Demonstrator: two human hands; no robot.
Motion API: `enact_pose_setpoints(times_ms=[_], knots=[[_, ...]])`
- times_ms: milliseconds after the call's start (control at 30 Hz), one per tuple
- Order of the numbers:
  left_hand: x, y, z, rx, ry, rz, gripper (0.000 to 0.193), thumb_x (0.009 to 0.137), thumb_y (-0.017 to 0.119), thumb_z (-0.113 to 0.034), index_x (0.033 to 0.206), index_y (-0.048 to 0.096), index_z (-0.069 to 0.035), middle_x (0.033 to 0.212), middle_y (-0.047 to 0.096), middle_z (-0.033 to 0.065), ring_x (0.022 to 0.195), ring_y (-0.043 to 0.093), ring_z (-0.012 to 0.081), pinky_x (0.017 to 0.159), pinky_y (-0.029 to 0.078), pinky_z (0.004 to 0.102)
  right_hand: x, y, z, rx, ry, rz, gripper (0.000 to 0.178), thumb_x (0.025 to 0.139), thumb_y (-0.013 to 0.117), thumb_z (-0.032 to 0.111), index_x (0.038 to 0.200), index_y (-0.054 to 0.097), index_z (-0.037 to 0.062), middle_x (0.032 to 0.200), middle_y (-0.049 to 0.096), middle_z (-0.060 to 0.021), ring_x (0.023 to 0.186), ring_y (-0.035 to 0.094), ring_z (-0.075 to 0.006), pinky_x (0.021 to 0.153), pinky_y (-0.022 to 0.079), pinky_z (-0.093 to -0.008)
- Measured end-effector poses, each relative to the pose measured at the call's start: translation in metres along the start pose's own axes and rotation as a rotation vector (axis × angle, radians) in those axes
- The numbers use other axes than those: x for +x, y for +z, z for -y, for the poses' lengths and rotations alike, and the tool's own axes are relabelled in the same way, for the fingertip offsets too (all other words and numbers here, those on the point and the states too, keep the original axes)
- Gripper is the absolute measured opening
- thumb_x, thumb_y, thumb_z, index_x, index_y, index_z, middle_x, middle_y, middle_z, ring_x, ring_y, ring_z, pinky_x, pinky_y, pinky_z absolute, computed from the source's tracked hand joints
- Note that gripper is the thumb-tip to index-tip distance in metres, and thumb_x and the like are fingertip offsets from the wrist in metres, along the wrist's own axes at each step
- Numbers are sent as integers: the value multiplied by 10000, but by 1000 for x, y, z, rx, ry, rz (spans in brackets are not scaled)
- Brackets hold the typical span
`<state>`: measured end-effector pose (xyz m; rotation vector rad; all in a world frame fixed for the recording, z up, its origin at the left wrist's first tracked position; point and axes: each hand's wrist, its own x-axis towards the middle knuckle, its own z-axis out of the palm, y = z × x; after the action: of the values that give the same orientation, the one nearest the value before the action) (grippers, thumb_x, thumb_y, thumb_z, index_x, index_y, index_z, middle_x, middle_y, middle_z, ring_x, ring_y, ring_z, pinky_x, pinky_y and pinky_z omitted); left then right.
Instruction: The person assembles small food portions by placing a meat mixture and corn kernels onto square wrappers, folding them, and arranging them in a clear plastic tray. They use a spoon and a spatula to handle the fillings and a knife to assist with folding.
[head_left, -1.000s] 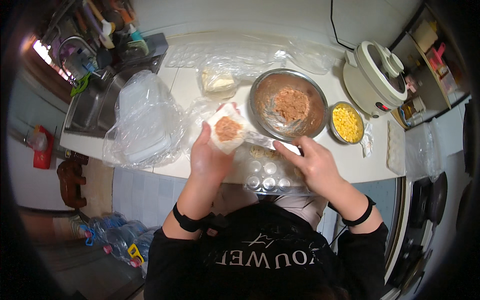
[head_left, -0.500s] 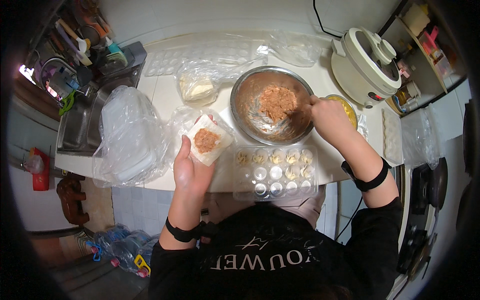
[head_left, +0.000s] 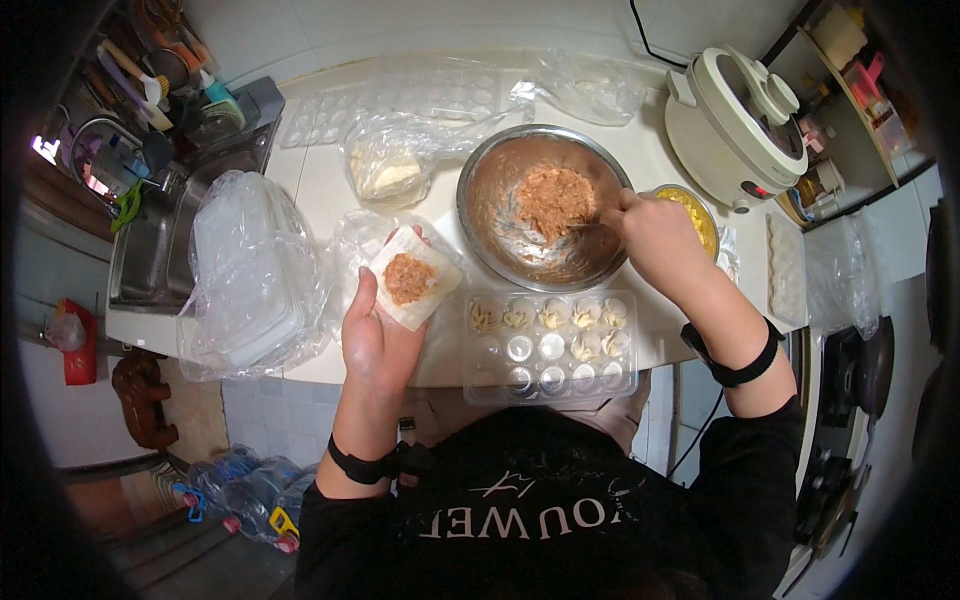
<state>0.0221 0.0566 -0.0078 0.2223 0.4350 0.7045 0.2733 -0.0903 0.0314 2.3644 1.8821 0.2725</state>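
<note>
Across my left hand [head_left: 375, 340] lies a square white wonton wrapper [head_left: 432, 296], with a flat patch of pinkish meat filling [head_left: 408, 279] on its middle. The thumb stands at the wrapper's left edge. My right hand [head_left: 650, 235] is closed at the right rim of a steel mixing bowl [head_left: 482, 232], on a slim utensil that reaches inside; its kind is mostly hidden. More minced meat [head_left: 556, 203] is heaped in that bowl. Below it sits a clear plastic tray [head_left: 545, 397] with round cups, several holding folded wontons [head_left: 553, 314].
Bagged wrappers [head_left: 390, 178] lie behind my left hand. Plastic-wrapped containers [head_left: 245, 275] stand at the left, by the sink [head_left: 150, 285]. A bowl of yellow food [head_left: 692, 212] and a cream electric cooker [head_left: 735, 130] are at the right. Another clear tray [head_left: 400, 100] lies at the back.
My right hand has shifted slightly left at the bowl's rim, still gripping the utensil. The left hand holds the filled wrapper almost unmoved. The view has shifted slightly.
</note>
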Motion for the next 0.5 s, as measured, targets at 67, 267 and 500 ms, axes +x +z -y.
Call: enact_pose_setpoints(times_ms=[67,267,500], knots=[[0,0,-1,-16,-9,5,520,1014,168,-314,1412,226,14,1454,309,143,1334,310,273,1122,218,422,4,6,2,-12,-36,23,112,722,557,60,757,663,66,814,610,-112,733,647,-245,606,520,-361],[0,-3,-5,-31,-21,5,510,1012,169,-334,1422,241,-40,1459,308,127,1348,289,267,1124,210,429,3,11,-1,-39,-37,104,120,729,556,65,763,670,61,805,618,-116,726,652,-252,609,522,-369],[1,-3,-3,-22,-39,14,509,1012,167,-337,1420,252,-45,1457,313,128,1349,288,266,1123,208,430,5,9,-9,97,-3,263,142,741,543,34,786,678,40,722,637,-158,709,643,-307,615,516,-396]])
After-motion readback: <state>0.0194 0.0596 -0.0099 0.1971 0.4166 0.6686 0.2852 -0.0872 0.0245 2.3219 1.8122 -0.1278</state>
